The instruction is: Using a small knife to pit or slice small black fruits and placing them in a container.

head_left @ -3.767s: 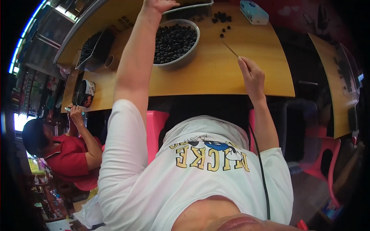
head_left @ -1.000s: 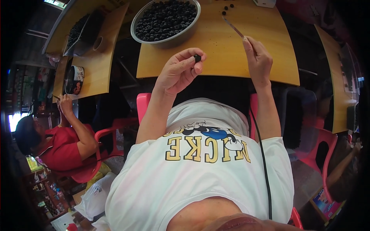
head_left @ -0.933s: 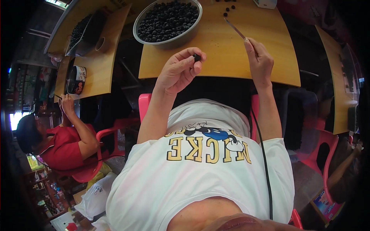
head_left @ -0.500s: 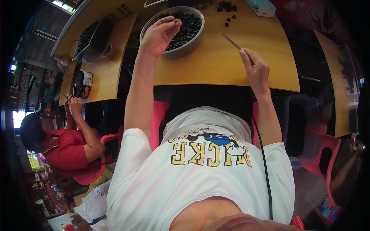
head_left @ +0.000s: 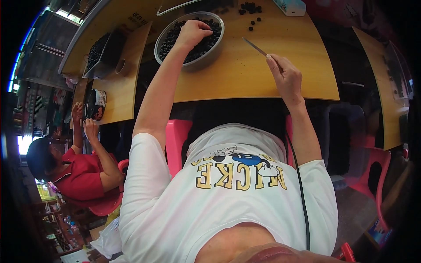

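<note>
1. Left hand (head_left: 193, 33) has gone from above the lap into the metal bowl (head_left: 189, 40), fingers curled among dark berries (head_left: 175, 37).
2. Right hand (head_left: 286, 79), right of bowl, still pinches thin blade (head_left: 255, 47).

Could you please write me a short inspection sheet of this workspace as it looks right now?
Surface: yellow wooden table, bare in front of the person.
Job's things: metal bowl of small dark round pieces; thin metal tool.
Clutter: loose dark pieces at the far edge; pale blue box.
Hands: left hand reaches into the bowl; right hand holds the tool in its fingers.
Cables: black cable over the white shirt.
Surroundings: pink chairs; a person in red at the next table.
</note>
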### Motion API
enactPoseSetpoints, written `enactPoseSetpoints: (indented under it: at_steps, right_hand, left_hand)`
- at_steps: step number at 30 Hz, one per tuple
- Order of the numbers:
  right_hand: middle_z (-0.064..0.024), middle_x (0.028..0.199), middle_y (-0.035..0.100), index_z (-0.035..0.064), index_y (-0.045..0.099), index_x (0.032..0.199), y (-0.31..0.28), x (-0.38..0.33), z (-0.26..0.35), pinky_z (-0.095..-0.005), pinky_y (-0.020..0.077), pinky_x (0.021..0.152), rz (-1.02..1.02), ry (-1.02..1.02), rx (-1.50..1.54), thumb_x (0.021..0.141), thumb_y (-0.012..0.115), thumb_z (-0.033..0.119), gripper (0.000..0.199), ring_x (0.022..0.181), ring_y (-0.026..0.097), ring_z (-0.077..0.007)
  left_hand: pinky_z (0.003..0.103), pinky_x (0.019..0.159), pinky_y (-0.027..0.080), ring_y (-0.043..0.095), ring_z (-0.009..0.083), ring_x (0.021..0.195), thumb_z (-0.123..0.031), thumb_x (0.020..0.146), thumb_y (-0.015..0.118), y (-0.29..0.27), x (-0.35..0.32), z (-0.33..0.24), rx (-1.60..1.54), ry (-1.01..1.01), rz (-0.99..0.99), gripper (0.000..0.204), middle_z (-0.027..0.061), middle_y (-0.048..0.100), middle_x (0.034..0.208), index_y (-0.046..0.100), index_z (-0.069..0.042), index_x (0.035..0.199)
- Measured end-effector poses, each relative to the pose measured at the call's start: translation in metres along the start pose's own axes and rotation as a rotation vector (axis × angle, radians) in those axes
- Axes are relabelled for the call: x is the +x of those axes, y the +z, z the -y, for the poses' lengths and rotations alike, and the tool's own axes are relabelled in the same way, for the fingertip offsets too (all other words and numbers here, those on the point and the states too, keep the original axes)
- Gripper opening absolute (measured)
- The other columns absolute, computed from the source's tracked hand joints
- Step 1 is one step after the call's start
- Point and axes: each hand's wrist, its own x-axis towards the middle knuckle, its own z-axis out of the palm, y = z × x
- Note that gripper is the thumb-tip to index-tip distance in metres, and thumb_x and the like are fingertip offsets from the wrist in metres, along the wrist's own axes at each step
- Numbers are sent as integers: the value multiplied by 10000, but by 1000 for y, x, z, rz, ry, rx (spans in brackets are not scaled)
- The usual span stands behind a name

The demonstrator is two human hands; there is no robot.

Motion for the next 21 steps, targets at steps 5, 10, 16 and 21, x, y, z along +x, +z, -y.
enactPoseSetpoints:
  at_steps: [5, 10, 16, 21]
  right_hand:
    - [-81, 786, 655, -3, 671, 1010, -1, 0, 1, -244, 446, 600, -4, -10, 6, 906, 637, 234, 261, 643, 548, -116]
    - [31, 746, 606, -8, 684, 1011, -4, -2, 10, -191, 396, 580, 44, 179, 387, 892, 663, 165, 211, 660, 491, -35]
    - [88, 733, 540, 10, 694, 1028, -5, -8, 40, -153, 353, 578, 202, 173, 721, 871, 686, 103, 182, 674, 455, 0]
    - [6, 758, 626, 17, 693, 1033, -3, -11, 52, -219, 417, 576, 282, -17, 512, 828, 696, 36, 206, 647, 511, -57]
  left_hand:
    - [206, 508, 381, 472, 51, 576, -147, 815, 702, -14, -9, -4, -411, -132, 85, 246, 66, 670, 937, 670, -12, 1019]
    - [133, 475, 368, 473, 23, 574, -53, 911, 561, -15, -66, -16, -1470, -159, 521, 233, 145, 632, 1038, 551, 30, 1129]
    - [196, 623, 517, 589, 108, 710, -46, 897, 560, 38, -139, -45, -1763, -333, 653, 239, 107, 630, 944, 556, 16, 1127]
    - [236, 707, 537, 603, 135, 801, -56, 898, 564, 57, -153, -50, -1782, -339, 659, 214, 82, 610, 922, 553, 20, 1098]
